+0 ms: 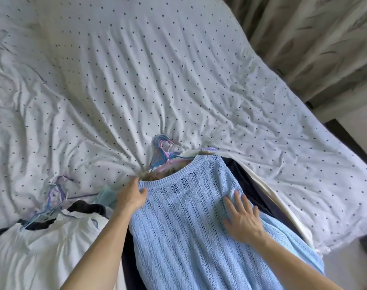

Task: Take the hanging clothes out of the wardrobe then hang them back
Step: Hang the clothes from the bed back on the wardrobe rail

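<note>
The light-blue knit sweater (188,216) lies closest, face up on top of a stack of clothes at the near edge of the bed (157,70), with its hem running out of the bottom of the view. Both bare forearms reach in over it.

The left hand (132,197) grips the sweater's left shoulder just beside the neckline. Its thumb lies on top of the knit and the other fingers are curled under the edge, out of sight. The right hand (243,220) rests flat on the sweater's right side, its fingers (237,197) straight, spread and holding nothing.

A dark navy garment (247,181) shows from under the sweater's right side, and a cream one (283,208) lies beyond that. Just above the sweater's collar, a bunch of blue and pink hangers (163,151) sticks out onto the dotted white sheet.

To the left of the sweater is a second heap: a white garment (52,248) with a black one (86,207) at its neck. A bit of pale teal cloth (109,195) touches the left hand, and more purple and blue hangers (54,195) stick out at the top of this heap.

Far up and to the right of the sweater, past the bed's edge, hangs a patterned beige curtain (314,38).
</note>
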Demonstrator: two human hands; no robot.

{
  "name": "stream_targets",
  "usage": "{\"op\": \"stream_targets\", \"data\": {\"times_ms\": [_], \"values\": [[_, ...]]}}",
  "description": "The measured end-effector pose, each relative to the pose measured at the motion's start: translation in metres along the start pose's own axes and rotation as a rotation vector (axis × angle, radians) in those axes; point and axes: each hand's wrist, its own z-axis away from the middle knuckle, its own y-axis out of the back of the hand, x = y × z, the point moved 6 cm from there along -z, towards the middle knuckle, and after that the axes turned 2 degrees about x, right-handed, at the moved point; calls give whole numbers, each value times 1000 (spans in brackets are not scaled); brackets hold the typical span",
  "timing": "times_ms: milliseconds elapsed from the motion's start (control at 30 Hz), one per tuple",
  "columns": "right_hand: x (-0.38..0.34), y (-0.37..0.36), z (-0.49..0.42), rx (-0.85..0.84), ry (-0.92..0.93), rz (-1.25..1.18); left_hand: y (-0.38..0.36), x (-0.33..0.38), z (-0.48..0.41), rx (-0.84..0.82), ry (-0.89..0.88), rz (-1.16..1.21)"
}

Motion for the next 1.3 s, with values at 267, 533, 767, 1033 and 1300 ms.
{"op": "stream_targets", "data": {"times_ms": [267, 533, 767, 1033, 1300], "values": [[7, 9, 4, -20, -3, -104, 12, 7, 7, 162, -60, -34], [16, 11, 33, 18, 17, -136, 29, 20, 65, 286, -3, 169], [24, 39, 115, 149, 24, -440, 51, 82, 168, 402, -187, 222], [88, 117, 271, 728, -42, -1356, 32, 235, 324, 342, -604, 164], [261, 91, 482, 1405, -278, -1771, -52, 437, 535, 245, -1213, 21]]}}
